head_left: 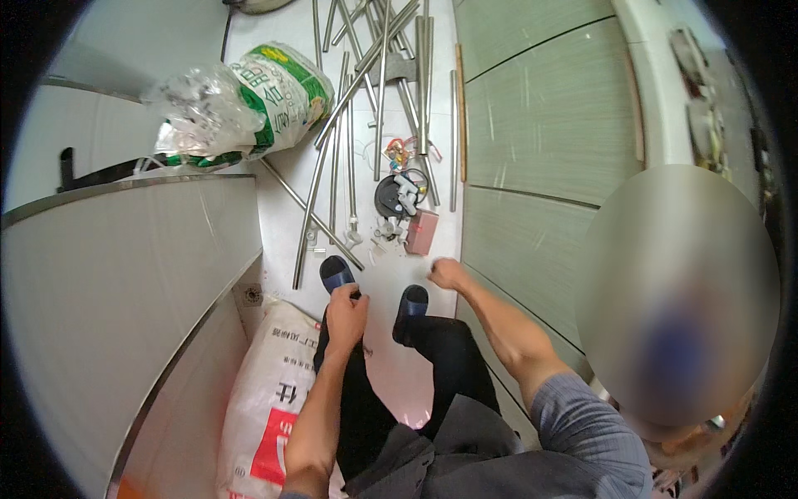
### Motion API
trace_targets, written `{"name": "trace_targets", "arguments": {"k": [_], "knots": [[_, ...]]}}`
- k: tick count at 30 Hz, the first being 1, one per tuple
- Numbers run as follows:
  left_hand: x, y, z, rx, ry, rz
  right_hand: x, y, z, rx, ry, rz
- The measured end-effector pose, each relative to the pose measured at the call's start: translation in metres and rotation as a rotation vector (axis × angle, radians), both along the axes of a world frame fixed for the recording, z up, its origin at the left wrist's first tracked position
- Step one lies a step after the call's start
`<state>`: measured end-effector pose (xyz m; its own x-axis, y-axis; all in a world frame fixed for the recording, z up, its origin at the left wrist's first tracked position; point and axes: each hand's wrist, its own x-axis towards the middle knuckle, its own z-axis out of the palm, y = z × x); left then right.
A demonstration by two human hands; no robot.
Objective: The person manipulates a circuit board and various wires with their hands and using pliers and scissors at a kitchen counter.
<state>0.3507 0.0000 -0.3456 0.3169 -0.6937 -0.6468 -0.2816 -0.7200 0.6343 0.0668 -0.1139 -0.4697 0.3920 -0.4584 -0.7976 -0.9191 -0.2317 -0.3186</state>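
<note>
My left hand (347, 314) is above my left slipper (334, 273), its fingers curled together. Whatever it pinches, if anything, is too small to name. Just above the floor on the right, my right hand (447, 274) is closed in a loose fist, and its inner side is hidden. Closest to it is a pink box (422, 232). Beside that box lie a round black disc (386, 196), grey plastic fittings (405, 195) and small white pieces (352, 236). Several metal tubes (342, 158) lie crossed on the floor beyond them.
A green and white bag (287, 96) with clear plastic lies at the far left. Near my left leg rests a white woven sack (258, 399). Cabinet fronts (532, 125) line the right side. A white panel (166, 249) bounds the left. A blurred patch hides the right edge.
</note>
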Motion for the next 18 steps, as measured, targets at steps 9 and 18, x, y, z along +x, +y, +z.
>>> {"name": "trace_targets", "arguments": {"k": [9, 18], "knots": [[0.021, -0.075, -0.059, -0.090, -0.242, -0.667, 0.144, -0.076, -0.209, -0.440, 0.102, 0.005], [0.037, -0.104, -0.036, -0.471, -0.414, -0.591, 0.132, -0.084, -0.259, -0.771, 0.147, 0.099]]}}
